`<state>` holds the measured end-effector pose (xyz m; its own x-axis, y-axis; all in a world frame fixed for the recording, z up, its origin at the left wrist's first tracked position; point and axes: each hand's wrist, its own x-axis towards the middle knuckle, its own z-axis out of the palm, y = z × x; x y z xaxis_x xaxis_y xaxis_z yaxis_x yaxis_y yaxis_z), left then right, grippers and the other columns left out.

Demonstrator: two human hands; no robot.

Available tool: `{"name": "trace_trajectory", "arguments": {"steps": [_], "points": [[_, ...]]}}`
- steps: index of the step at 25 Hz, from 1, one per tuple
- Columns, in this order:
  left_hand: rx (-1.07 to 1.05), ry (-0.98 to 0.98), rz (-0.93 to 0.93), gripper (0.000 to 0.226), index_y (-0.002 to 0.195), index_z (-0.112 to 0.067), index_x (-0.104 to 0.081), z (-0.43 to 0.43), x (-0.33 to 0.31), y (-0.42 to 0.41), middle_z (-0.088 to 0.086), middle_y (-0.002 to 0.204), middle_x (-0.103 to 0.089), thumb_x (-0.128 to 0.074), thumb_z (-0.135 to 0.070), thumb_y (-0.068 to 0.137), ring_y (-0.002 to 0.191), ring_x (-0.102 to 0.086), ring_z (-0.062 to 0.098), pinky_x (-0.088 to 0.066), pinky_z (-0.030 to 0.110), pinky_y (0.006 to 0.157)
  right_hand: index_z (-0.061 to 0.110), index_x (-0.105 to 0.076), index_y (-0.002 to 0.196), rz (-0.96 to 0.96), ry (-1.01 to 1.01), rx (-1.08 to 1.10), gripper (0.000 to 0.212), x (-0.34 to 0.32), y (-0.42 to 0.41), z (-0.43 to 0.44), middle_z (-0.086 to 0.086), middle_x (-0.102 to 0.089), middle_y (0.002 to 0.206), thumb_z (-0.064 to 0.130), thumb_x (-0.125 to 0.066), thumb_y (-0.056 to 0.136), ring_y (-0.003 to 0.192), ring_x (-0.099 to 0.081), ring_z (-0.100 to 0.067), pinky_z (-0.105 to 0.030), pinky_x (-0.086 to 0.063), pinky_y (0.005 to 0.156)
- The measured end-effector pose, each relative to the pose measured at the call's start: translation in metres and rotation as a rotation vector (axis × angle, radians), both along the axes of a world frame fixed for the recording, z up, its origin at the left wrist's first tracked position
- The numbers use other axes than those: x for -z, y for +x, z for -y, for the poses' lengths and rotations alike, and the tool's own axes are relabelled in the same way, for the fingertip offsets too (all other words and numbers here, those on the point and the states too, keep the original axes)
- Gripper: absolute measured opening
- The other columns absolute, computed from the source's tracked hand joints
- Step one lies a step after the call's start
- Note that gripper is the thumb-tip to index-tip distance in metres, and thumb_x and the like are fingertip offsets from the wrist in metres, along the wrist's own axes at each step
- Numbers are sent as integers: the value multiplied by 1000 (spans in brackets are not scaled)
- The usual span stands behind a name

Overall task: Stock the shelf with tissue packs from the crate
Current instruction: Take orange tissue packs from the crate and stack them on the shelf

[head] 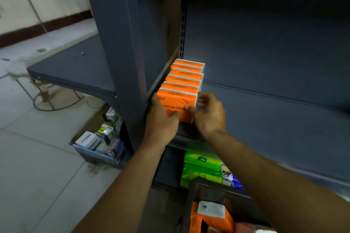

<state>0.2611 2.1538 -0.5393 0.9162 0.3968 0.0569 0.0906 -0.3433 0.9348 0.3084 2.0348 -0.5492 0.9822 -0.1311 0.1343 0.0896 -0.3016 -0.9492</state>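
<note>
Several orange tissue packs stand in a row on the dark grey shelf, against its left upright. The front pack, marked "COTTON TISSUE", sits at the shelf's front edge. My left hand holds its left side, thumb across the face. My right hand grips its right side, thumb on the front and fingers curled round the edge. Below, at the bottom of the view, more orange packs lie in the crate, whose body is mostly hidden.
Green tissue packs fill the lower shelf. A blue bin of small boxes stands on the tiled floor left of the upright. A wire stand sits under a side shelf board.
</note>
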Motion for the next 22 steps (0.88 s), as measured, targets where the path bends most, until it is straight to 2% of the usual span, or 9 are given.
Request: {"name": "trace_trajectory", "arguments": {"steps": [2,6,9,13,15,18,20,22], "points": [[-5,42,-11,61,139,-22,-39,0,2,1,-3,129,-59,-65,-11,85,116,-58,16,-43,26,96,17,-59,118,-13,-34,6,49,4,1,0,2,-65,104,13,-83,75,96,-63,-11,-30,-54,93],[9,75,-25,73,145,-18,-33,-2,8,-1,2,136,-56,-69,-21,83,123,-56,20,-44,43,106,22,-52,130,-27,-109,-3,62,5,-6,2,-3,-59,121,24,-83,76,110,-60,-18,-38,-53,97],[11,75,-40,77,149,-16,-28,-1,5,-12,3,136,-57,-70,-25,84,122,-56,21,-45,44,105,22,-47,135,-38,-154,-6,69,-1,-17,8,-4,-53,127,27,-83,76,116,-56,-20,-40,-50,99],[27,43,-47,78,151,-20,-26,2,-1,-28,0,133,-59,-70,-25,86,121,-57,21,-46,44,104,22,-48,133,-19,-177,35,68,-12,-33,17,-4,-54,124,26,-83,75,114,-56,-20,-39,-49,99],[26,64,-42,74,148,-19,-32,4,-5,-39,0,129,-61,-70,-25,85,118,-58,21,-46,45,103,21,-49,132,-12,-181,52,66,-16,-45,24,-4,-54,123,24,-83,75,111,-57,-19,-37,-49,99],[28,105,32,42,125,-18,-58,9,-17,-60,-5,111,-67,-70,-21,85,102,-62,17,-49,37,97,19,-58,121,-12,-188,76,47,-20,-71,44,-1,-60,108,18,-78,78,94,-61,-18,-34,-52,91],[64,105,66,34,119,-16,-65,14,-22,-73,-5,106,-70,-71,-20,85,96,-65,13,-51,33,95,19,-64,99,10,-226,95,22,-20,-90,61,2,-63,87,14,-74,80,80,-62,-18,-31,-52,82],[180,126,34,28,113,-16,-68,25,-21,-89,-2,99,-73,-72,-21,85,92,-68,13,-52,29,90,21,-65,84,4,-283,100,11,-13,-115,81,3,-66,75,11,-70,81,76,-64,-19,-29,-52,78]]}}
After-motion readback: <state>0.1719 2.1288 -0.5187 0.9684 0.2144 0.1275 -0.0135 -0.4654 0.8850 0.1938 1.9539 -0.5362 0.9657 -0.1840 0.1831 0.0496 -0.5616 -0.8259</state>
